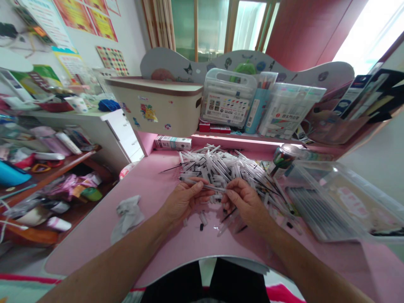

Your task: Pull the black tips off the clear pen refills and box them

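Note:
A pen [215,188] with a clear barrel lies level between my two hands in front of the pile. My left hand [183,200] is closed around its middle, thumb on top. At its right end, my right hand [244,200] pinches with thumb and fingers. Just behind is a large heap of white and clear pen parts [217,162], with dark refills among them. Small clear pieces and a black cap [201,227] are scattered on the pink desk [158,256] below my hands. To the right, rows of pens [315,210] lie in a clear plastic box [356,240].
A crumpled pale cloth [128,212] rests on the desk's left. Behind the heap, a shelf carries a beige bin [167,109], a marker case [229,99] and a blue pencil holder [256,109]. A can [284,158] stands beside the clear box.

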Available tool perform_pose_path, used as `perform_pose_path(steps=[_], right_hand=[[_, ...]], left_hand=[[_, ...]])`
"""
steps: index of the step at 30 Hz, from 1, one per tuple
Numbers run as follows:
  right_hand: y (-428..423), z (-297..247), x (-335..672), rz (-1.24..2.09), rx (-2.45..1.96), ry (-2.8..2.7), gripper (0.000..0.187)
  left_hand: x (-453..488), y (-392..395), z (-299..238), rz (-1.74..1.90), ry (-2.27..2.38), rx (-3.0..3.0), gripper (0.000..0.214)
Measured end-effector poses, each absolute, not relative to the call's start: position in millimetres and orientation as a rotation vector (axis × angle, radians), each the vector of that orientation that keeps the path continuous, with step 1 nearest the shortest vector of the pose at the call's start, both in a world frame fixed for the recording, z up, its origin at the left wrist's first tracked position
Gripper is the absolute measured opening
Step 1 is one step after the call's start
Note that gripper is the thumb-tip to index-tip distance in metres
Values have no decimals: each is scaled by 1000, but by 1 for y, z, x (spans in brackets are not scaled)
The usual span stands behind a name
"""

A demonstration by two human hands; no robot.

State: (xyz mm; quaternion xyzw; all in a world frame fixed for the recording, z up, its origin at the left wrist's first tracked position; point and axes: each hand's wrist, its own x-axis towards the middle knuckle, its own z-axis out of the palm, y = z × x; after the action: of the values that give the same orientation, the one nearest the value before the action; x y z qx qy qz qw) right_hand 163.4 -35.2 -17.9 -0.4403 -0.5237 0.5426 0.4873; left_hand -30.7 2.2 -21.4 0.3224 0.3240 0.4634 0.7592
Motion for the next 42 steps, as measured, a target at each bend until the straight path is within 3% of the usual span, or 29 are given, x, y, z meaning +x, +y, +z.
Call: perform_pose_path(steps=[20, 30, 32, 36, 42], right_hand=[[-34, -18, 151, 1279, -989, -1155, 33], [-34, -4, 166, 1407, -1020, -1420, 14], [-32, 1, 169, 1315, -1087, -1624, 5], [-39, 31, 183, 887, -1254, -1968, 17], [-72, 102, 258, 164, -1593, -1788, 24]], left_hand=[[-20, -3, -19, 1148, 695, 650, 14], [-22, -12, -15, 995, 588, 958, 17], [-24, -13, -16, 963, 621, 958, 21], [-28, -10, -19, 940, 724, 1030, 37], [-30, -7, -14, 1029, 806, 1111, 32]])
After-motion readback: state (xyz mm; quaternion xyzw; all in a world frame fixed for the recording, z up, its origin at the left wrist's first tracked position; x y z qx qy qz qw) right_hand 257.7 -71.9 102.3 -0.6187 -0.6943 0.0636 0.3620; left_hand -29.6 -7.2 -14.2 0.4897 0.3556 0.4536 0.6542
